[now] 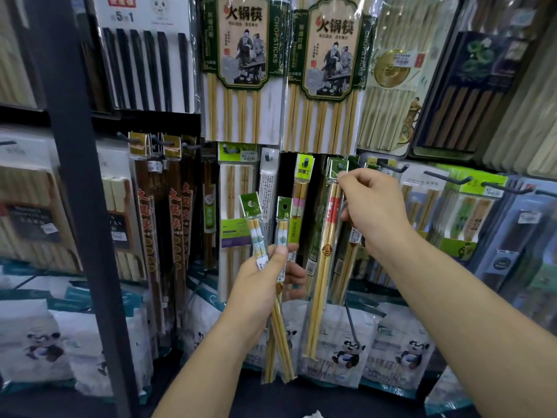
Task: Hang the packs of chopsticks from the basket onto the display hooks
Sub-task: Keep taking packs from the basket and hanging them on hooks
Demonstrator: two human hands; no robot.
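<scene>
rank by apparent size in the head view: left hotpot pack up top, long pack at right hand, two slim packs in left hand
1. left hotpot pack: largest, though cropped
2. long pack, pinched by the right hand
3. two slim packs in the left hand: alike, unranked

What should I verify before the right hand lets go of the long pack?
1. The right hand pinches the header of the long pack: ok.
2. The header hole of that pack sits on a hook: cannot tell, the fingers cover it.
3. The left hand grips the two short packs: ok.
4. The header holes of the short packs are open and point up: ok.
5. The hooks on the right have bare tips for more packs: ok.
6. The basket is within reach: cannot tell, it is not in view.
</scene>
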